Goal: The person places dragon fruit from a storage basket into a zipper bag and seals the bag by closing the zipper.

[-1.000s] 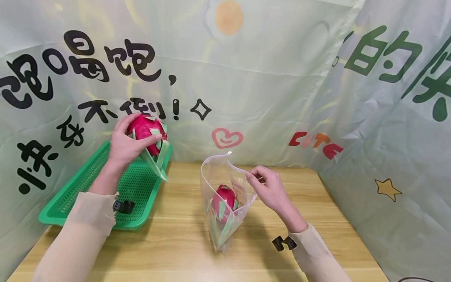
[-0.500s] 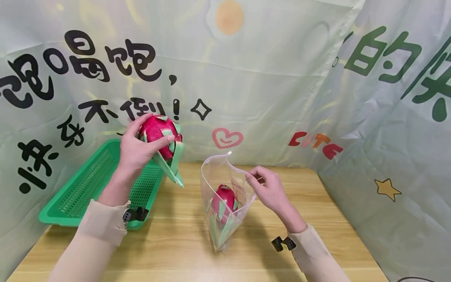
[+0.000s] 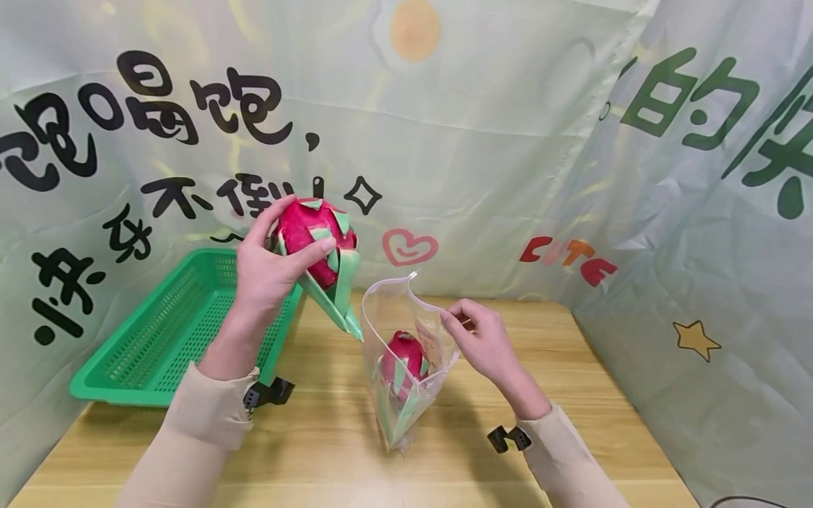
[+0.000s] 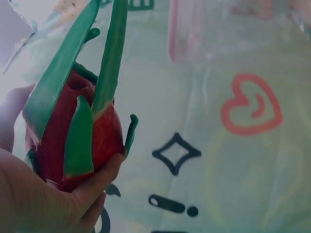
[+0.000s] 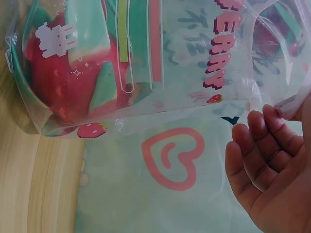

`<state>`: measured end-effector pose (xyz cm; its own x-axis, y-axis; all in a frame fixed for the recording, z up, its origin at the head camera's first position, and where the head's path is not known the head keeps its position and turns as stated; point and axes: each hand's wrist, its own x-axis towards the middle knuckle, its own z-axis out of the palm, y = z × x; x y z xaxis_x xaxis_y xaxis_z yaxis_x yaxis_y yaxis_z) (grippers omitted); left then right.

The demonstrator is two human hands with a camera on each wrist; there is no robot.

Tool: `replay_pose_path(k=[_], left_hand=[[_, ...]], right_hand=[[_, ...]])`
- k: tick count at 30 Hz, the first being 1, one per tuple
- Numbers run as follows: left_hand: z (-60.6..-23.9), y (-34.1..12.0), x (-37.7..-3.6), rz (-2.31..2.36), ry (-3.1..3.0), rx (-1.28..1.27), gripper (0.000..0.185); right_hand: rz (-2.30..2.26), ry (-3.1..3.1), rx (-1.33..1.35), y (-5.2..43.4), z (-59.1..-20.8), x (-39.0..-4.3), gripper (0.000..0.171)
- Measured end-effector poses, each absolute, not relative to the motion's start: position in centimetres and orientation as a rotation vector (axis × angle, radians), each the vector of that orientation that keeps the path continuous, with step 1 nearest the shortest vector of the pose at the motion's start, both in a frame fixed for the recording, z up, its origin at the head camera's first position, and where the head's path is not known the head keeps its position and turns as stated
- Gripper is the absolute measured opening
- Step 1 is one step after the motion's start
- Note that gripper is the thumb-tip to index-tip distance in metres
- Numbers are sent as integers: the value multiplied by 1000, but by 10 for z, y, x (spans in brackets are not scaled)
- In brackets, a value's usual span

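Observation:
My left hand (image 3: 265, 271) grips a red dragon fruit (image 3: 297, 229) with long green leaf tips hanging down, thumb across its front. It is held in the air, its leaf tips beside the left rim of a clear zip bag (image 3: 375, 402). In the left wrist view, fingers wrap the lower end of the fruit (image 4: 104, 138). A second dragon fruit (image 3: 405, 349) sits inside the bag, which stands upright with its mouth spread. My right hand (image 3: 484, 337) pinches the bag's right rim between thumb and forefinger. Pink lettering marks the bag (image 5: 170, 104) in the right wrist view.
A green perforated plastic basket (image 3: 95, 391) stands at the left on the wooden table (image 3: 330, 437), behind the left forearm. A printed cloth backdrop (image 3: 508, 141) encloses the table at the back and sides. A dark cable (image 3: 746, 502) shows at the lower right corner.
My left hand has carried the dragon fruit from over the basket rightward to beside the bag. The right hand and the bag have stayed almost still.

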<state>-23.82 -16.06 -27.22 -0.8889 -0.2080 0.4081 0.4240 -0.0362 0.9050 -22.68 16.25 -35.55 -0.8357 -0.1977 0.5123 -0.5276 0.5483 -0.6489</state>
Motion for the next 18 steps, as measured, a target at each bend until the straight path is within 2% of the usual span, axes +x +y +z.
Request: replay_pose_path(k=[11, 18], left_hand=[[-272, -127, -233, -2054, -1756, -289, 73], [-274, -107, -229, -2106, -1721, -380, 75]], right_hand=[[1202, -2389, 583, 162, -356, -224, 10], [1252, -2342, 465, 157, -356, -223, 14]])
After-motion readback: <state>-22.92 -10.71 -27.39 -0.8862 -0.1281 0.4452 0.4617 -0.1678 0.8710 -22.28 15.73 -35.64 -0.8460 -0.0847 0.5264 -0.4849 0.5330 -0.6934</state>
